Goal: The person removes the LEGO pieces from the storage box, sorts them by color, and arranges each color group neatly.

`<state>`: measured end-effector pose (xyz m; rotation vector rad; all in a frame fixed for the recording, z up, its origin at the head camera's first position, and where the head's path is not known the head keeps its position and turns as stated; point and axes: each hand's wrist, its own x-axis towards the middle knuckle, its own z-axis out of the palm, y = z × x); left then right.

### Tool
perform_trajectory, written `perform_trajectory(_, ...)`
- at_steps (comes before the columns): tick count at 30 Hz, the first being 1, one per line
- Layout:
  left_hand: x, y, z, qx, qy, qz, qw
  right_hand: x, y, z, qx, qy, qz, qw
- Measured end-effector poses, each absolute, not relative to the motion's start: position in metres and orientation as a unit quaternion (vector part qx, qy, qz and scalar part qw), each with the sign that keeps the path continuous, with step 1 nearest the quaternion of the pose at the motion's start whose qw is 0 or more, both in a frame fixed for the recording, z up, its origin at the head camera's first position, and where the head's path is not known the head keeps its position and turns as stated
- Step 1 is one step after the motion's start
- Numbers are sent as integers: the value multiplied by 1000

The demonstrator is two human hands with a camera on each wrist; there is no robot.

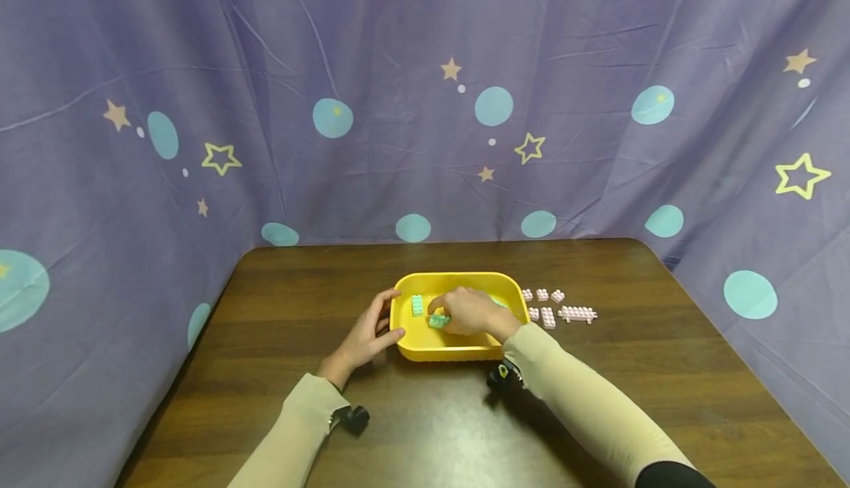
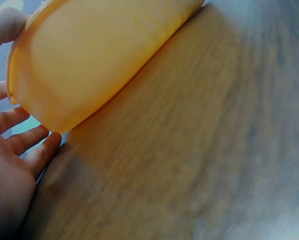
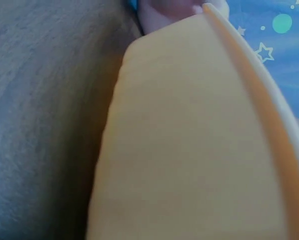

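Note:
A yellow plastic bin point(image 1: 408, 351) stands on the table, with green building bricks inside. My left hand point(image 1: 361, 337) is at its left end, thumb by the rim and the other fingers spread against the outer wall. The left wrist view shows those fingertips point(image 2: 52, 142) touching the wall low down, near the tabletop. Over the near wall reaches my right hand point(image 1: 471, 311), down inside the bin, its thumb and index finger pinching a green brick point(image 1: 436, 321). Another green brick point(image 1: 417, 306) lies to the left of it. In the right wrist view the bin's wall hides most of that hand.
Several pale pink bricks point(image 1: 547, 317) lie on the wooden table point(image 1: 299, 281) right of the bin, among them a longer pink piece point(image 1: 578, 314). A purple curtain point(image 1: 412, 67) with stars and dots hangs behind and along both sides of the table.

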<state>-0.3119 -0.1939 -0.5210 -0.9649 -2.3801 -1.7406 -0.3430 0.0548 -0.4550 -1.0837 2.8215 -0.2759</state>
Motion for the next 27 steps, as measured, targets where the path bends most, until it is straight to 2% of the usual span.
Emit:
perform_trajectory(9, -310, -194, -520, -302, -778, -550, 35, -344, 60, -443, -354, 927, -113, 47)
perform_trajectory(17, -292, -190, -488, -300, -777, -553, 7, -345, 70, -430, -378, 914, -141, 37)
perform_trajectory(27, -292, -190, -490, -304, -775, -554, 11, -340, 93, -411, -360, 921, -151, 10)
